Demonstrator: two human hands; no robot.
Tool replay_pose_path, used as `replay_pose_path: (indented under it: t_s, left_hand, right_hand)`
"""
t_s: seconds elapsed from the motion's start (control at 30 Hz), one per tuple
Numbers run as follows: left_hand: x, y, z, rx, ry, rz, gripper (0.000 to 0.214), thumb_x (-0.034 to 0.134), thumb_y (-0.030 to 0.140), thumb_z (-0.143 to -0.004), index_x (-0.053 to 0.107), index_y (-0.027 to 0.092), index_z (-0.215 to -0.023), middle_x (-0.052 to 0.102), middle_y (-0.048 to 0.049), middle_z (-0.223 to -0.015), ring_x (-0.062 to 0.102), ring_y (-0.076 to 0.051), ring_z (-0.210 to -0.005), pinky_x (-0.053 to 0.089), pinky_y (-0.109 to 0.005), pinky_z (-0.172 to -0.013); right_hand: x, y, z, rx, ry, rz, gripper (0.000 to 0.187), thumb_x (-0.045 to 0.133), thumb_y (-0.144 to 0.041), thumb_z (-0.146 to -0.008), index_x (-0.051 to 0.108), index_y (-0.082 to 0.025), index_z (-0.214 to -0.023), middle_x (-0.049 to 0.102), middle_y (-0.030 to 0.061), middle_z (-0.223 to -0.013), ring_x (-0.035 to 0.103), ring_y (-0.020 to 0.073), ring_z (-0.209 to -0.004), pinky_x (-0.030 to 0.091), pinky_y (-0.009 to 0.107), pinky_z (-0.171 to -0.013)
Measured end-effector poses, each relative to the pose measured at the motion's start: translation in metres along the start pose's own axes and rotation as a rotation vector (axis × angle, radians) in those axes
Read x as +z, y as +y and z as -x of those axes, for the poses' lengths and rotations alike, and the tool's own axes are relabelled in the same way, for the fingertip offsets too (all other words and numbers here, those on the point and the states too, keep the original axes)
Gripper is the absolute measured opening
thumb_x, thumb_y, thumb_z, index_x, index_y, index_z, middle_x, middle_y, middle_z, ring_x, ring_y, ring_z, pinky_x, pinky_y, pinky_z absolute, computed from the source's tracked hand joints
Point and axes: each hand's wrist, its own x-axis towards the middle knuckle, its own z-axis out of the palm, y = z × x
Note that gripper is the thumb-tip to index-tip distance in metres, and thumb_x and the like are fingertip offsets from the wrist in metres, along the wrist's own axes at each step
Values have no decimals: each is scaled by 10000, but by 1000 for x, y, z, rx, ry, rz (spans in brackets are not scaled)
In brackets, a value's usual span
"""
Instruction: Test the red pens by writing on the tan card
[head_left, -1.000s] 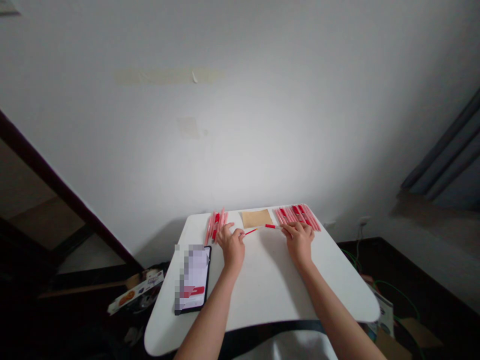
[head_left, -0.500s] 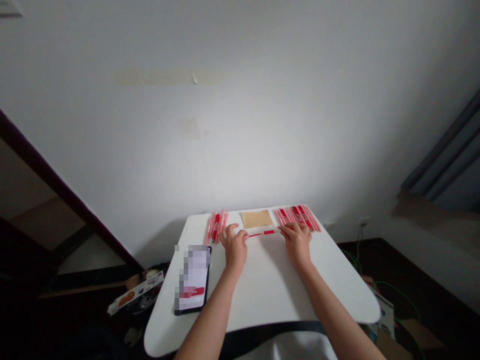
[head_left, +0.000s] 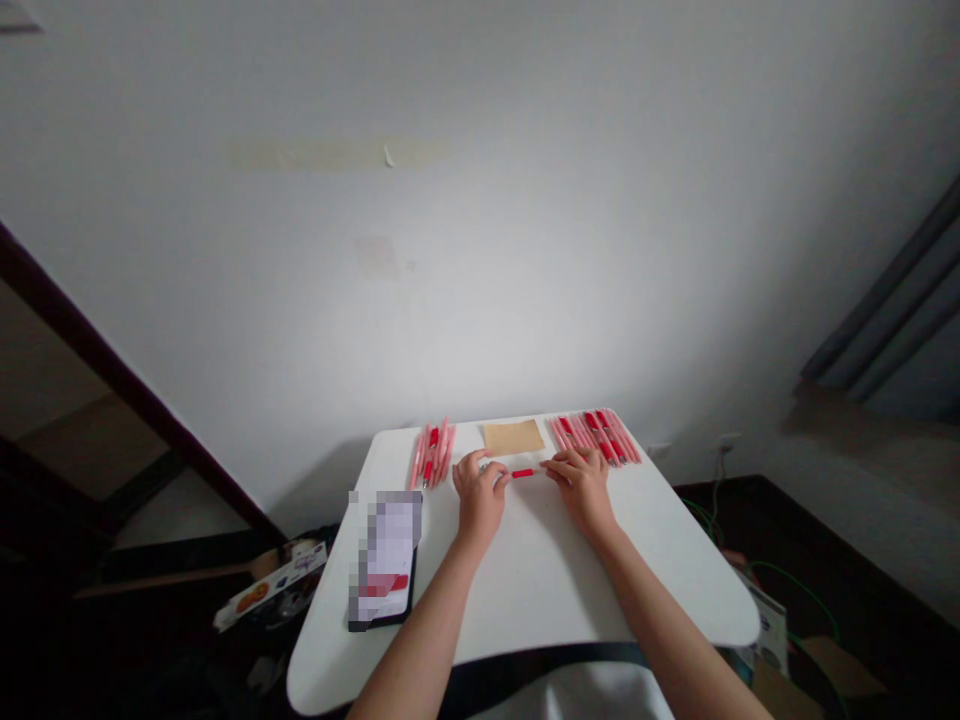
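Between my hands, low over the white table, lies a slim pen (head_left: 523, 473) with a red section showing in its middle. My left hand (head_left: 480, 492) pinches its left end between thumb and fingers. At its right end, the closed fingers of my right hand (head_left: 583, 485) grip the pale part. Both ends of the pen are hidden by fingers. Just beyond my left hand is a bunch of pink and red pens (head_left: 433, 455). A wider row of similar pens (head_left: 598, 438) lies beyond my right hand.
A tan rectangular sheet (head_left: 514, 437) lies at the back of the white table (head_left: 555, 590). On the left is a phone (head_left: 386, 560), its screen partly blurred. The wall (head_left: 510, 250) rises behind the table. Boxes and green cables lie on the floor at right.
My hands have moved closer together, the left one rightward and the right one leftward. Less length shows between them; the thin red stretch left of the thicker red section is no longer visible.
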Motion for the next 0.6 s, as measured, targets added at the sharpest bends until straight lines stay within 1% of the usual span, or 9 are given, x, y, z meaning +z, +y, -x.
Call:
replay_pose_path:
  t_s: [0.2,0.4,0.6]
  left_hand:
    - [1,-3,0,-23,11,-3,48,645,264,-791,673,248,-826,562,-57,-1135,470,-241,-1137,351,-467,-1012]
    - [1,-3,1,-47,8,-25,128,618,178,-791,668,246,-888,556,-60,-1135,472,-241,-1138,353,-464,-1017]
    - [0,-2,1,-60,18,-42,90,614,194,-798,669,241,-852,556,-66,-1138,475,-238,-1129,362,-451,-1003]
  right_hand:
    - [-1,0,0,10,2,33,202,552,-306,-908,744,-358,-939,692,19,-938,463,239,-983,257,448,-950]
    - [-1,0,0,37,4,30,229,517,-324,-924,744,-350,-943,690,24,-951,458,247,-991,251,458,-954]
    - [-2,0,0,44,4,24,223,527,-319,-917,746,-354,-940,691,29,-952,462,250,-989,248,474,-961]
